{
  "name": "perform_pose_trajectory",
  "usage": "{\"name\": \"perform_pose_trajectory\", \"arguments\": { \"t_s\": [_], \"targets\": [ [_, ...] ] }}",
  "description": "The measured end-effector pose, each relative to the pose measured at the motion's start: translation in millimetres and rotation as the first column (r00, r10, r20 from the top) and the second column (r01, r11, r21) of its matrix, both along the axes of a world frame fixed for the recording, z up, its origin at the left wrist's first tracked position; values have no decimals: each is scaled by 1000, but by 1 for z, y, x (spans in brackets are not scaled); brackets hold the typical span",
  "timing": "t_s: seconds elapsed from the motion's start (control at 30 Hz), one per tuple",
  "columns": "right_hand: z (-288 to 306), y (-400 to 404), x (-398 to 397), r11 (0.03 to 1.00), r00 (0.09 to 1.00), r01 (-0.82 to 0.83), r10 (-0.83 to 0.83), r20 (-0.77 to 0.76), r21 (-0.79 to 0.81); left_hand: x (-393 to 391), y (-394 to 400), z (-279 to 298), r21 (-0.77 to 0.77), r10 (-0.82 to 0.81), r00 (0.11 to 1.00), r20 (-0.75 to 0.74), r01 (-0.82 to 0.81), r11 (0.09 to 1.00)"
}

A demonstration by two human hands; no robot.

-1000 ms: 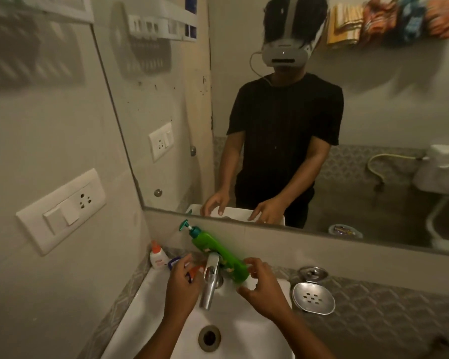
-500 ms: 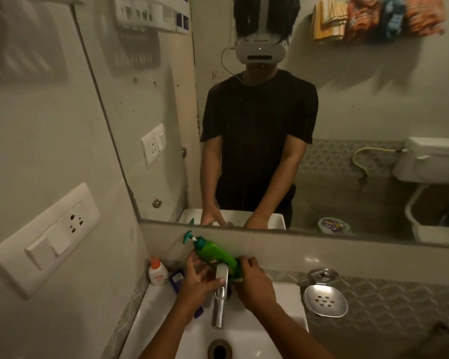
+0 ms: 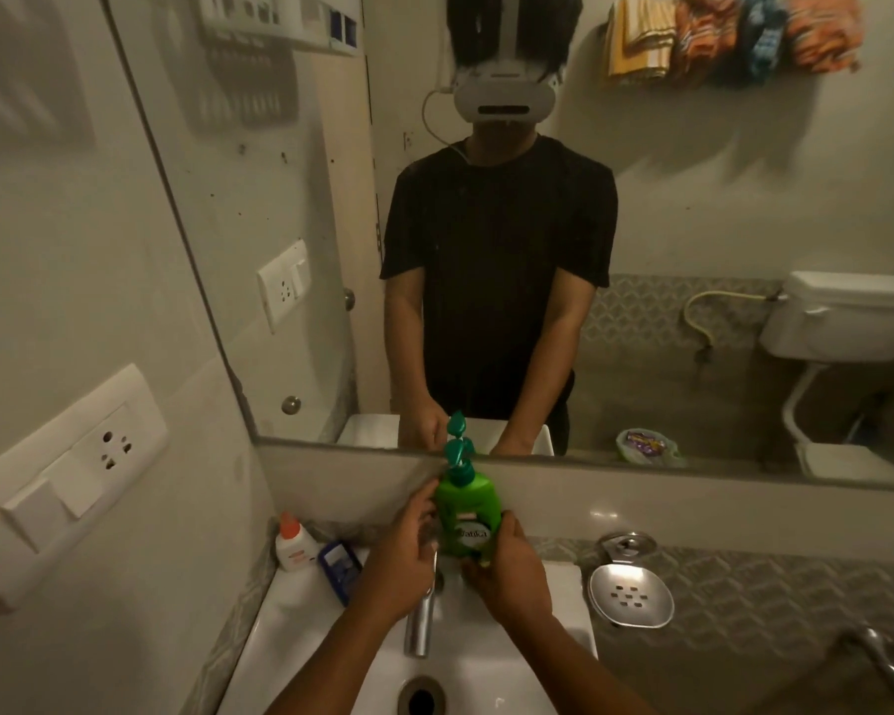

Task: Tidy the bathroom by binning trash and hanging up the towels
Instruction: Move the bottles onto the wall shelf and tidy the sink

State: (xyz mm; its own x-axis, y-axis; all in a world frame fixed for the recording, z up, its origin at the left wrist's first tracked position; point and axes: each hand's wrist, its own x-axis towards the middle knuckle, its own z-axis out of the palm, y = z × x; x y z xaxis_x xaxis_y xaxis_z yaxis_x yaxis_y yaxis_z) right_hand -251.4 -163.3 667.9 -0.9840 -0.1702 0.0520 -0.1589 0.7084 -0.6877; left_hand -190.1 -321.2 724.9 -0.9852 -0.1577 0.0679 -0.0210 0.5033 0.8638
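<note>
Socket plate (image 3: 68, 487): sitting on the wall at far left, nothing to do with this step, just don't be splashing near it.
Small white bottle (image 3: 292, 544): standing in the back left corner of the sink (image 3: 300, 616) rim, with a blue packet (image 3: 339, 565) leaning just beside it. Both are leaving a free patch behind the tap, so I'd be aiming the green one there.
Left hand (image 3: 401, 565): fingers are curling against the left side of the bottle, steadying rather than carrying, as far as I can tell.
Green pump bottle (image 3: 468, 513): being held upright between both hands, behind the tap (image 3: 420, 624) and right against the ledge under the mirror (image 3: 692, 224). Pump head is pointing up and almost touching the glass, so I'd be lowering it straight and slowly, base flat first.
Right hand (image 3: 507, 565): wrapping round the lower right of the bottle, thumb across the label. I'd be letting go with this one last.
Soap dish (image 3: 630, 596): lying on the worktop (image 3: 744, 601) just right of the sink, so I'd be keeping the bottle clear of it.
Towels (image 3: 734, 36): showing only in the mirror, bunched high on the wall behind.
</note>
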Motion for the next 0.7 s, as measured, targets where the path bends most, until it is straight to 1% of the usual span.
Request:
{"name": "perform_pose_trajectory", "arguments": {
  "t_s": [0.07,0.13,0.2,0.23,0.3,0.37,0.47,0.53,0.6,0.7],
  "targets": [
    [-1,6,1,998,999,16,-14,36,-67,-2,7,2,-172,-21,999,-25,16,985],
    [-2,14,1,982,993,74,-56,105,-175,-5,17,2,-348,-43,999,-27,31,937],
    [-4,21,-1,958,982,127,-85,168,-258,-8,30,3,-438,-64,997,-35,42,898],
    [-5,24,-3,950,979,137,-86,185,-280,-10,36,2,-449,-76,996,-45,48,892],
    [-8,34,-4,942,976,148,-90,199,-300,-12,49,0,-423,-81,996,-41,56,904],
    [-9,46,-5,947,974,159,-104,201,-281,-11,60,-4,-411,-70,998,-6,61,910],
    [-9,67,-9,958,972,144,-90,217,-249,-6,69,-9,-524,-41,999,-1,34,851],
    [-9,79,-10,967,971,116,-63,229,-226,-6,70,-11,-547,-10,1000,-11,2,837],
    [-7,87,-7,975,973,101,-55,226,-197,-6,68,-11,-511,-12,1000,-8,6,859],
    [0,97,-5,976,977,66,-21,214,-205,-3,66,-7,-401,-29,1000,5,29,916]
  ]
}}
